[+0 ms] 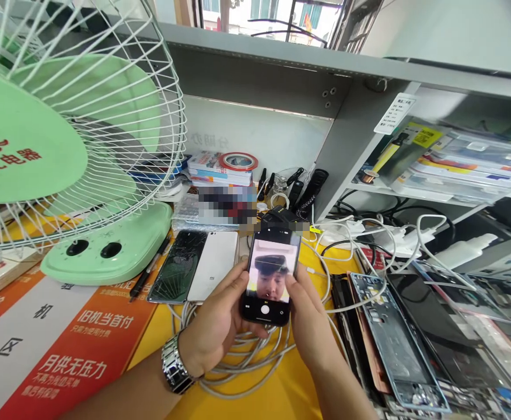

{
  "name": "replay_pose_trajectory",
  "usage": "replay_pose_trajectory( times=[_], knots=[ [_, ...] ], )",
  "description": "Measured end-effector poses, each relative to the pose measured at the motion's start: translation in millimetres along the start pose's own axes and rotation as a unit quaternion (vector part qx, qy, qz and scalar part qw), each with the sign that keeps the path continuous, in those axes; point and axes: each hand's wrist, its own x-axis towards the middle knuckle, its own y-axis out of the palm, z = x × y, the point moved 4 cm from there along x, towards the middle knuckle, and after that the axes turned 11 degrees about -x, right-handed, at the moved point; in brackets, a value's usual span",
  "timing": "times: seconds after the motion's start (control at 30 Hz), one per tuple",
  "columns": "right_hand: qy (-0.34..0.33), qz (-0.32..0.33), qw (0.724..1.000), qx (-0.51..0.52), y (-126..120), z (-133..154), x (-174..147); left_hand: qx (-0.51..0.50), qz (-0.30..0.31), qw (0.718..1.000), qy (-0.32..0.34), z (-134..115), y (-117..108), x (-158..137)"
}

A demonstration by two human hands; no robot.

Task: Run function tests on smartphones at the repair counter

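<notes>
A black smartphone (265, 312) is held upright between both hands, its camera app showing a person on the screen. My left hand (220, 315) grips its left edge, with fingers curled behind it and a metal-banded watch (177, 363) on that wrist. Along the right edge, my right hand (308, 306) is closed on the same phone, its thumb at the side of the screen. Just left of it lie a dark phone with a cracked face (177, 268) and a white phone back (214, 265). Coiled grey cable (242, 373) runs beneath my hands.
A green fan (119, 116) stands at the left on an orange-and-grey printed mat (63, 350). Phone frames and screens (395, 344) are piled at the right. White chargers and cables (404, 236) crowd the shelf unit's (347, 151) foot. A pen (148, 271) lies near the fan base.
</notes>
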Motion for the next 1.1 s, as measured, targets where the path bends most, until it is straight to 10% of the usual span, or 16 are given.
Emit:
replay_pose_trajectory(
  times=[0.27, 1.1],
  knots=[
    [0.019, 0.198, 0.971, 0.134, 22.7, 19.7, -5.7, 0.001, 0.008, 0.999, 0.033, -9.6, -0.5, 3.2],
    [0.021, 0.157, 0.987, 0.038, 24.9, 13.4, -2.5, 0.003, 0.008, 1.0, 0.022, -6.2, -3.2, 3.5]
  ],
)
